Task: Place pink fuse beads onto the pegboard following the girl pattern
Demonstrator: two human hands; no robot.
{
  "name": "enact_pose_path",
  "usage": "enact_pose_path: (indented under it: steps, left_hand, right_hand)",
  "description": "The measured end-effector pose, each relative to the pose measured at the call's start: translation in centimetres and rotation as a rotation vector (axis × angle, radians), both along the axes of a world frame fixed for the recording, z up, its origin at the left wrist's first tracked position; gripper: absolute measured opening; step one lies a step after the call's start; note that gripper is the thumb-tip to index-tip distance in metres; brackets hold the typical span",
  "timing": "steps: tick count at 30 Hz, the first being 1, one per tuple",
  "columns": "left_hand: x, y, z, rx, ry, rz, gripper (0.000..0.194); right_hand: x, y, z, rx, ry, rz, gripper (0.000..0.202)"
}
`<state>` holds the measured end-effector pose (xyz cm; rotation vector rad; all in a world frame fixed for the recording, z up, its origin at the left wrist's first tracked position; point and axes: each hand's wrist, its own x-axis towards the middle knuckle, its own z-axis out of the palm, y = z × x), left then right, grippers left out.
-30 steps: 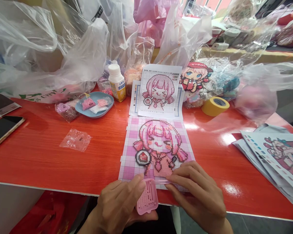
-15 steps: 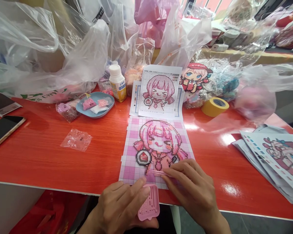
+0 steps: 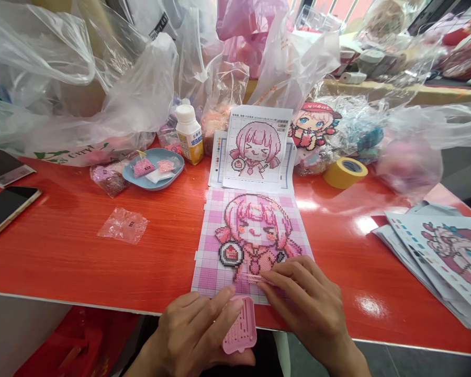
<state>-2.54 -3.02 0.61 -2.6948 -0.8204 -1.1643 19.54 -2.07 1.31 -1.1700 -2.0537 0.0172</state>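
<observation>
My left hand (image 3: 198, 327) grips a small pink ridged tray (image 3: 241, 330) at the table's front edge; small beads lie in its grooves. Between the thumb and fingers of my right hand (image 3: 308, 301) is a thin pink tool (image 3: 251, 276), its tip over the lower part of a bead picture (image 3: 255, 225). That picture shows a pink-haired figure with a round cake emblem and lies on a pink checked grid board (image 3: 206, 262). Behind the board a printed pattern sheet (image 3: 255, 175) leans upright, showing the same figure.
A blue dish (image 3: 170, 183) with bead packets, a white bottle (image 3: 188, 133) and an H2 bag (image 3: 123, 225) are on the left, with a phone (image 3: 10, 209) farther out. Yellow tape (image 3: 343, 173) and printed sheets (image 3: 435, 262) lie right. Plastic bags (image 3: 137, 89) crowd the back.
My right hand and the thin pink tool have shifted very slightly to the left over the bead picture. My left hand and the tray are almost unmoved.
</observation>
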Motion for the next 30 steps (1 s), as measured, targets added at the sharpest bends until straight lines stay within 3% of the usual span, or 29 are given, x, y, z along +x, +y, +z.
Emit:
enact_pose_path:
  steps: [22,30]
  left_hand:
    - [0.2,0.1,0.0,0.026,-0.01,0.025,0.044]
    - [0.2,0.1,-0.1,-0.002,-0.029,0.054,0.053]
  right_hand:
    - [0.0,0.0,0.2,0.011,0.03,0.016,0.013]
    - [0.3,0.1,1.4,0.013,0.143,0.157,0.008]
